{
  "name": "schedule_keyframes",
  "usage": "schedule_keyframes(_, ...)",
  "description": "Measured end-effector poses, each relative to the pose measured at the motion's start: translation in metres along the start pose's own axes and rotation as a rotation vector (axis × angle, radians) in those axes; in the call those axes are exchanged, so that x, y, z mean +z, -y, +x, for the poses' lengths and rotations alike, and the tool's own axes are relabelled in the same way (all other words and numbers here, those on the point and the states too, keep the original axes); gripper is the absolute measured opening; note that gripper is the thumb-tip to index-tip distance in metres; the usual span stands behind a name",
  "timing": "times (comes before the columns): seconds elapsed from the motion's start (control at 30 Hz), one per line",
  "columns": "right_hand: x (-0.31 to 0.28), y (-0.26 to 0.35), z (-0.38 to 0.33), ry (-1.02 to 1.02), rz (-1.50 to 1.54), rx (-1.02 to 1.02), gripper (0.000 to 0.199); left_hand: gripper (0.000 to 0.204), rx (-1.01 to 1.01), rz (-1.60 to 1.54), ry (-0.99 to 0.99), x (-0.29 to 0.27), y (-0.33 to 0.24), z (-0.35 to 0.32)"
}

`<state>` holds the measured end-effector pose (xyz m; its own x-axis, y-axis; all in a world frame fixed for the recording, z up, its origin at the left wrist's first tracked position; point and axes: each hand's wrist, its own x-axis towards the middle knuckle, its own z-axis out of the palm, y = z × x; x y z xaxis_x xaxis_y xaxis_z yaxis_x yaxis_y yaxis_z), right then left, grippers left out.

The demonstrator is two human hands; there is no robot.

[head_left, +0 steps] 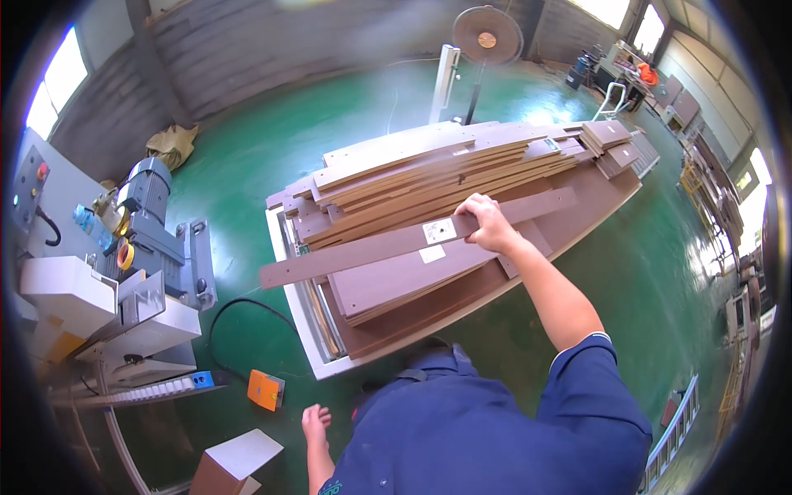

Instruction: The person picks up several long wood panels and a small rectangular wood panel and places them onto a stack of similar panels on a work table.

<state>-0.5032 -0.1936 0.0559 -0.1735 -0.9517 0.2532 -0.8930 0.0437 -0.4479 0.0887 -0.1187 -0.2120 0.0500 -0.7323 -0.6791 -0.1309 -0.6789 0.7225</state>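
Observation:
My right hand (488, 224) grips a long, narrow brown board (355, 253) near its middle, fingers over the upper edge. Beside the hand, a white label (438, 232) is stuck to the board's face, and small holes show near its ends. The board is held above a stack of wider brown panels (404, 280); whether it touches them I cannot tell. Behind it lies a larger pile of long brown boards (412, 190). My left hand (316, 421) hangs low by my side, holding nothing, its fingers loosely bent and partly apart.
The boards lie on a long roller table with a white frame (305, 338). To the left stands a machine with a grey motor (148, 191). An orange foot pedal (266, 390), a black cable (216, 324) and a box (239, 455) are on the green floor. A fan (487, 39) stands beyond.

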Motion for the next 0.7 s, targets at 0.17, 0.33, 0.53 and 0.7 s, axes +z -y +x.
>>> schedule_keyframes(0.17,-0.009,-0.071,0.043,-0.026,0.035,-0.037,0.041,0.028,-0.208,-0.085,-0.237,-0.014,0.092,-0.008)
schedule_keyframes(0.33,-0.015,-0.151,0.086,-0.005,0.006,-0.081,0.049,0.026,-0.321,-0.166,-0.303,0.057,0.114,-0.037)
schedule_keyframes(0.53,-0.022,-0.238,0.113,-0.001,0.069,-0.074,0.049,0.026,-0.259,-0.138,-0.185,0.163,0.079,-0.059)
schedule_keyframes(0.7,-0.028,-0.29,0.137,0.009,0.12,-0.054,0.05,0.027,-0.229,-0.117,-0.203,0.222,0.065,-0.076)
